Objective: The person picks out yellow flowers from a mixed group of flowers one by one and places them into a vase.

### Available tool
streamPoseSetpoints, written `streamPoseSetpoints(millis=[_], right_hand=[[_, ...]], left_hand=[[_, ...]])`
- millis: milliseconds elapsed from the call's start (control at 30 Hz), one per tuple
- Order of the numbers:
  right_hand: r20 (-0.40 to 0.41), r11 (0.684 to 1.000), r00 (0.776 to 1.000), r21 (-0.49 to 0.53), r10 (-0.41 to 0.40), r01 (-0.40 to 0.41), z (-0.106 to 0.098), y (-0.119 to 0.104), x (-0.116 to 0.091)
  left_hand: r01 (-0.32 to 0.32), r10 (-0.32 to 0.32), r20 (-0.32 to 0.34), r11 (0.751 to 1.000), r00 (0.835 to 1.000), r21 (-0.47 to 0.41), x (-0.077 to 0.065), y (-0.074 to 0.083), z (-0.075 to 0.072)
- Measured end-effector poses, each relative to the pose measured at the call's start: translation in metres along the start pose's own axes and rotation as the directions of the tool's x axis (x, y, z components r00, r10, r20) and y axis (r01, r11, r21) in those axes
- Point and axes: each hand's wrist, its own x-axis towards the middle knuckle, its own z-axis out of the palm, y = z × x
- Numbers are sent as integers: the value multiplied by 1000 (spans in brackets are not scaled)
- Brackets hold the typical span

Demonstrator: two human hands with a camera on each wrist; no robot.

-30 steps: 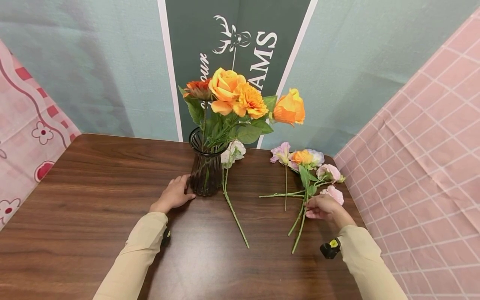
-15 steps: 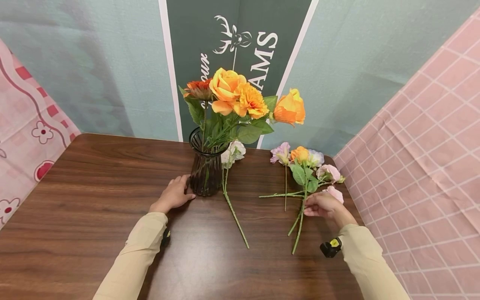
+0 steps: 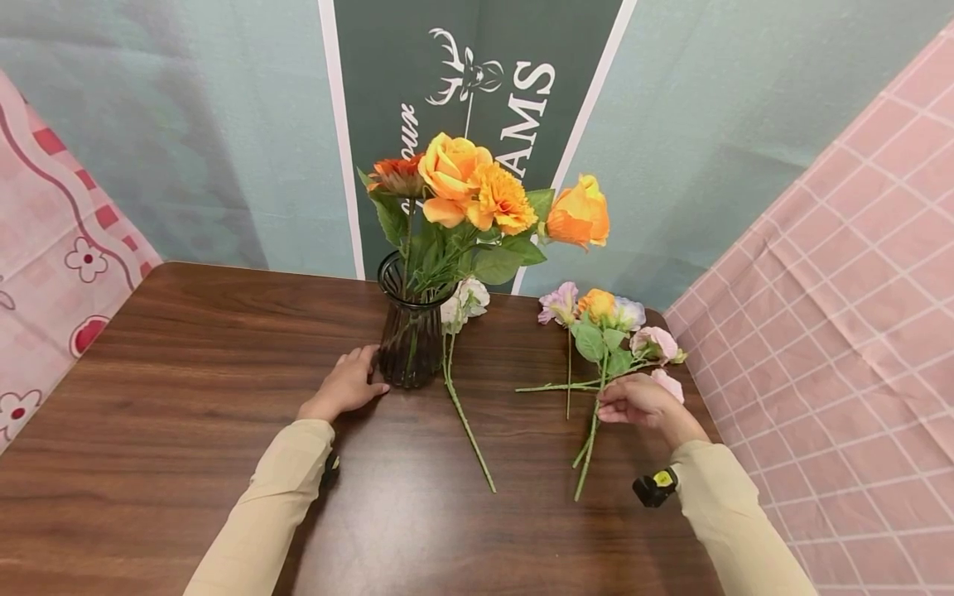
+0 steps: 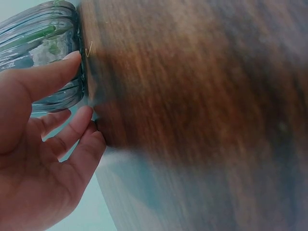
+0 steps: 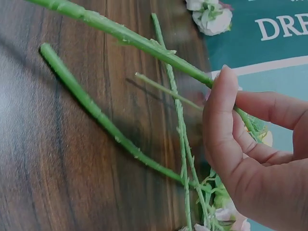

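A dark ribbed glass vase [image 3: 411, 343] holds several orange flowers [image 3: 501, 199] and green leaves. My left hand [image 3: 344, 385] holds the vase low on its left side; the left wrist view shows the thumb in front of the glass and the fingers curved along the other side. On the right, my right hand [image 3: 639, 401] pinches the green stem [image 5: 130, 36] of an artificial orange rose [image 3: 596, 305] between thumb and fingers. In the right wrist view this stem runs above the other stems lying on the table.
A white flower [image 3: 465, 302] with a long stem lies right of the vase. A purple flower [image 3: 559, 303], a pale blue bloom [image 3: 628, 314] and pink flowers [image 3: 654, 343] lie with crossed stems on the wooden table [image 3: 224, 356]. Fabric backdrops stand behind and beside it.
My right hand has shifted slightly left with the orange rose's stem; its bloom and leaves have turned and moved a little left. The left hand has stayed at the vase.
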Motion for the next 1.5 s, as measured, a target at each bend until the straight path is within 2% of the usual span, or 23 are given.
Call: streamPoseSetpoints(millis=[200,467,933,1500], right_hand=[[10,1000,1000,5,-6,6,7,-5,1],[-23,1000,1000,24,-14,15,13,0,4],[-68,993,998,118,-9,17,15,4,6],[-18,992,999,127,-26,28,12,5,7]], left_hand=[[-5,5,-4,1000,1000,5,0,0,0],[-3,3,-5,1000,1000,8,0,0,2],[0,0,-5,1000,1000,8,-1,2,0],[-12,12,-7,1000,1000,11,-3,2,-1]])
